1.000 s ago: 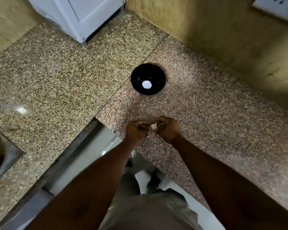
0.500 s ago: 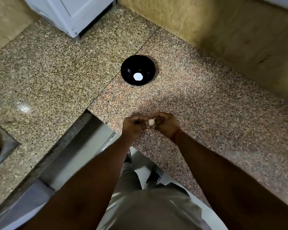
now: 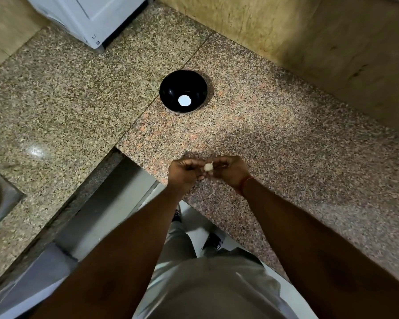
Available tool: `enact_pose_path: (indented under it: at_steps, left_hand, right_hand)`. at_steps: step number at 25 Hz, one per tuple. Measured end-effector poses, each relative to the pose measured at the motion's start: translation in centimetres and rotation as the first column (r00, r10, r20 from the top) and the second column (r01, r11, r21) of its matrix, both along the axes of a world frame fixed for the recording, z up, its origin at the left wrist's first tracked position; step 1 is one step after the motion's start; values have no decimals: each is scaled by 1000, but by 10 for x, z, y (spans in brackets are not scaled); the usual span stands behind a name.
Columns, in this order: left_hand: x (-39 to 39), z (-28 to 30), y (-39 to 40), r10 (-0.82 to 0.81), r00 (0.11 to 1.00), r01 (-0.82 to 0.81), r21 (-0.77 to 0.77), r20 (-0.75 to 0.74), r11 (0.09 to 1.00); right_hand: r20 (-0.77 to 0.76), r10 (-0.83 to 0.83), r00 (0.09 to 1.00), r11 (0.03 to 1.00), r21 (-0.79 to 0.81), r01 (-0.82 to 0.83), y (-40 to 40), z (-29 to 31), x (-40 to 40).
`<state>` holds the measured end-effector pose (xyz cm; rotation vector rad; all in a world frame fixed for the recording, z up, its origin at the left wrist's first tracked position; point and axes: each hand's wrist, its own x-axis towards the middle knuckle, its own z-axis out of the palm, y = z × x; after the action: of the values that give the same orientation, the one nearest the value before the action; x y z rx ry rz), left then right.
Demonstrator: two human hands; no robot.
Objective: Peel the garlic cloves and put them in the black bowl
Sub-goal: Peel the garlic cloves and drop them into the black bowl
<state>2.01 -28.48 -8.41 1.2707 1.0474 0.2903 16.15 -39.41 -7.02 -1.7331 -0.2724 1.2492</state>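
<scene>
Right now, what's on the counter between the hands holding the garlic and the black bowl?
Nothing: in the head view, only bare speckled granite counter lies between the garlic clove, held by the left hand and right hand, and the black bowl.

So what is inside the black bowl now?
The bowl holds no peeled clove that shows. The only thing in its bottom is a bright white patch, most likely a light reflection. The clove is held between both hands, above the counter.
</scene>
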Motion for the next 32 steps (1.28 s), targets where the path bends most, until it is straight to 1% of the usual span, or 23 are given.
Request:
enact_pose_path:
  at_steps: [2, 4, 6, 7, 8, 11, 13, 19, 20, 23, 27, 29, 32]
  left_hand:
    - [-1, 0, -2, -20, 998, 26, 99, -64, 995]
    - [-1, -1, -4, -67, 993, 89, 268, -93, 959]
    - [2, 2, -6, -140, 984, 177, 476, -113, 861]
    - [3, 6, -7, -157, 979, 202, 553, -129, 808]
    - [4, 8, -8, -165, 977, 214, 598, -137, 772]
    - [4, 13, -8, -209, 966, 256, 634, -150, 730]
    - [4, 14, -7, -245, 952, 306, 642, -184, 703]
    - [9, 18, -7, -264, 917, 397, 629, -299, 668]
    - [10, 20, -8, -277, 901, 431, 633, -333, 643]
    - [11, 21, -12, -315, 837, 547, 657, -448, 519]
    - [11, 17, -20, -319, 814, 581, 677, -486, 452]
    - [12, 17, -24, -314, 817, 577, 681, -484, 452]
    - [12, 16, -26, -318, 815, 579, 650, -484, 492]
  right_hand:
    - [-29, 8, 1000, 1000, 4, -8, -2, -1, 1]
    - [-65, -1, 998, 1000, 29, 3, -2, -1, 2]
    - [-96, -16, 995, 998, 63, 22, -1, 1, 1]
    - [-104, -23, 994, 997, 74, 31, -1, 1, 1]
    - [-112, -25, 993, 996, 79, 34, -1, 2, 0]
    - [-116, -3, 993, 996, 86, 13, -3, -1, 0]
    - [-99, 19, 995, 997, 80, -11, -3, -2, 0]
    - [-96, 12, 995, 997, 71, -5, -3, 3, 0]
    - [-101, 2, 995, 998, 62, 4, -3, 4, -1]
    - [-98, -26, 995, 999, 44, 31, -2, 2, 0]
    - [-81, -62, 995, 997, 44, 66, -3, 0, -2]
    - [-88, -90, 992, 994, 50, 94, -4, 4, -4]
    - [-86, -124, 989, 990, 59, 129, -8, 9, -7]
